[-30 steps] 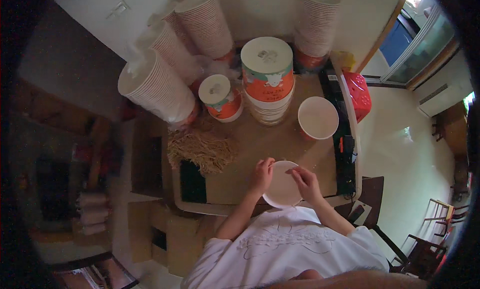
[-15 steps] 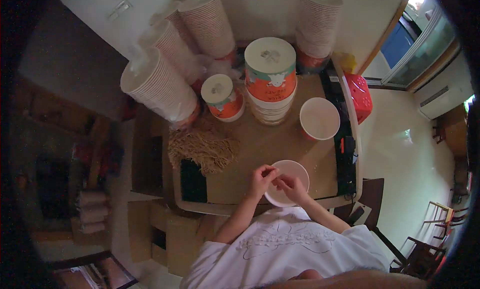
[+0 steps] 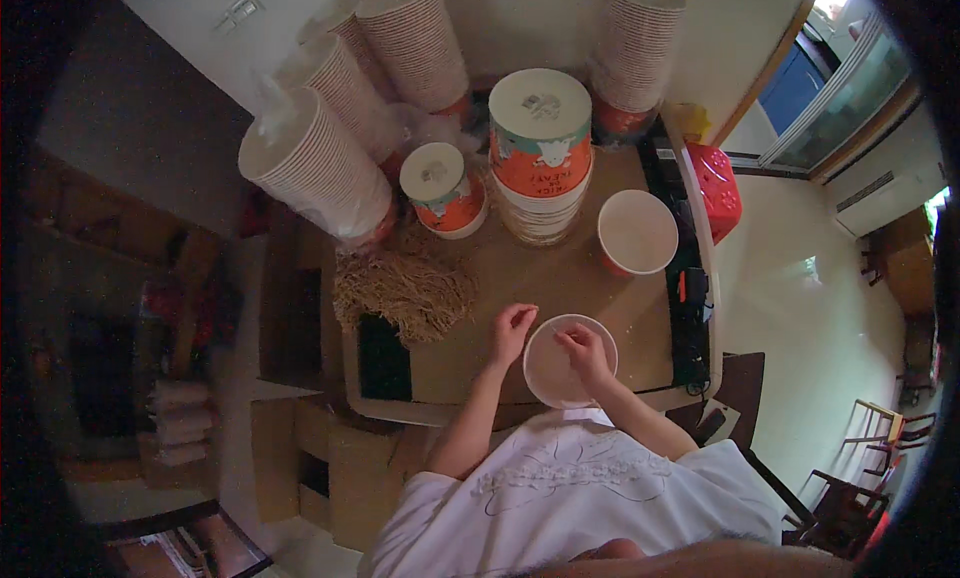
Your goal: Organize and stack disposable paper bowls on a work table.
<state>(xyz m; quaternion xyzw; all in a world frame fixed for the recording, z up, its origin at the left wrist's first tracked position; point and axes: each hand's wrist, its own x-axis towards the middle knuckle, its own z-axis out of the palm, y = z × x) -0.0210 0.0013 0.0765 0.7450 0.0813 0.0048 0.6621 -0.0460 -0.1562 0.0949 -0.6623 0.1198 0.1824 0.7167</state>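
A white paper tub (image 3: 546, 380) stands at the table's near edge, its mouth facing up. Over its mouth is my right hand (image 3: 587, 356), fingertips pinched together; whatever they hold is too small to make out. Just left of the rim, my left hand (image 3: 512, 330) is raised with thumb and fingers drawn together, and I cannot see what is in them. A tangled heap of tan cords (image 3: 405, 290) lies to the left. Farther right stands another open white tub (image 3: 638, 233).
Behind the hands rise an upside-down stack of orange-and-green tubs (image 3: 542, 168) and a smaller tub (image 3: 440, 203). Tall bagged cup stacks (image 3: 318, 168) line the back left, with another stack (image 3: 638, 53) at back right. A black device (image 3: 692, 286) sits by the right edge.
My hands have parted: the left has moved up and left, off the near tub, while the right stays over its mouth. The view has shifted slightly.
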